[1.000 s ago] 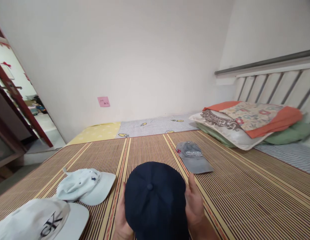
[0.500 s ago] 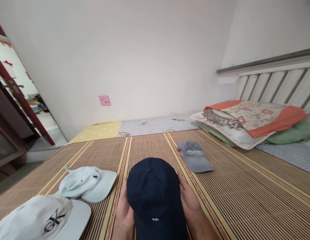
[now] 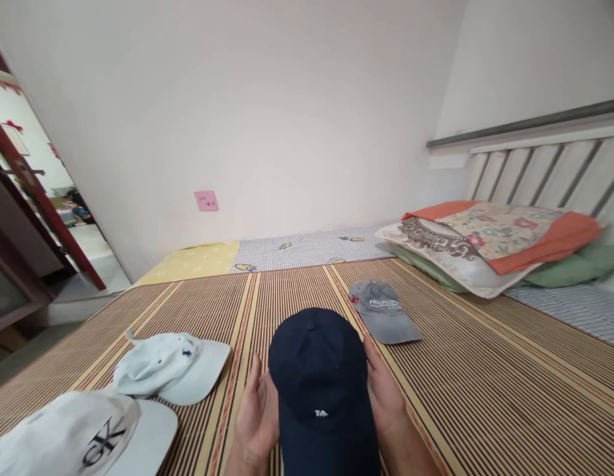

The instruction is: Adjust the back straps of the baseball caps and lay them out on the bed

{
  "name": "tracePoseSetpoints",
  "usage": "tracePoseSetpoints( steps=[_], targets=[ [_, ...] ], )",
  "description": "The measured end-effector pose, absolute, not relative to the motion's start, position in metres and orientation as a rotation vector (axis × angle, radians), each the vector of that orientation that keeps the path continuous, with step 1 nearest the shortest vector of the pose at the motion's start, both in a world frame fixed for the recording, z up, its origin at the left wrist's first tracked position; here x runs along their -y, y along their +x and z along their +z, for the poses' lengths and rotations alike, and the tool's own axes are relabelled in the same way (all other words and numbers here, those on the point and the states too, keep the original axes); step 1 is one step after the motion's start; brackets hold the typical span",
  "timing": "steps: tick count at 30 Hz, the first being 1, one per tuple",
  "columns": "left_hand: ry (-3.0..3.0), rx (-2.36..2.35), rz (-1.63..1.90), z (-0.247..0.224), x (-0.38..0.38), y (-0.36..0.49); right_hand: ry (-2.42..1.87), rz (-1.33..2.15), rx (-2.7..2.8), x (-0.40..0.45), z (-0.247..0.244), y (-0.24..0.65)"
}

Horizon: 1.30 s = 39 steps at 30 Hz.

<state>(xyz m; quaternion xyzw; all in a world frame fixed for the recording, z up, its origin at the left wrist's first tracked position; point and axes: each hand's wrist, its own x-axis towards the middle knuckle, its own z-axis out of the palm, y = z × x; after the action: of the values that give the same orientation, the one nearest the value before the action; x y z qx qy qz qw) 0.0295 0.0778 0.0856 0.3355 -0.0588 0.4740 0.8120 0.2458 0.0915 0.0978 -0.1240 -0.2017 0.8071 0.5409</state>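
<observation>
A dark navy cap (image 3: 320, 370) with a small white mark is held up at the bottom centre, its brim toward me. On its right side my right hand (image 3: 386, 393) grips the edge, with the thumb showing and the other fingers hidden beneath. My left hand (image 3: 257, 413) is at the cap's left side, thumb raised and apart from the cap, the palm partly turned up; its other fingers are hidden behind the cap. A grey cap (image 3: 386, 314) lies beyond on the striped mat (image 3: 485, 396). At left lie a pale cap (image 3: 162, 363) and a white cap with black letters (image 3: 73, 433).
Cushions with an orange and floral cover (image 3: 509, 231) are piled at the back right, by a white slatted headboard (image 3: 525, 172). A pink note (image 3: 206, 201) is stuck on the wall. A doorway with a red frame is at far left.
The navy cap has shifted right and turned slightly. My left thumb has come away from its side, and my right hand has moved a little right with the cap.
</observation>
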Motion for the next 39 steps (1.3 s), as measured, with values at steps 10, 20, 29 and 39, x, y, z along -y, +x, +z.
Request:
tracePoseSetpoints(
  steps=[10,20,29,39],
  targets=[
    [0.84,-0.324,0.905,0.076,-0.055,0.053,-0.382,1.801,0.406,-0.102,0.088,0.297],
    [0.904,-0.355,0.916,0.079,-0.058,0.057,-0.413,1.636,0.403,-0.101,0.084,0.298],
    [0.928,-0.406,1.042,0.076,-0.065,0.031,-0.352,1.763,0.631,-0.1,0.086,0.279],
    [0.791,-0.503,1.21,0.079,-0.068,0.018,-0.511,1.803,1.18,-0.098,0.068,0.272]
  ],
)
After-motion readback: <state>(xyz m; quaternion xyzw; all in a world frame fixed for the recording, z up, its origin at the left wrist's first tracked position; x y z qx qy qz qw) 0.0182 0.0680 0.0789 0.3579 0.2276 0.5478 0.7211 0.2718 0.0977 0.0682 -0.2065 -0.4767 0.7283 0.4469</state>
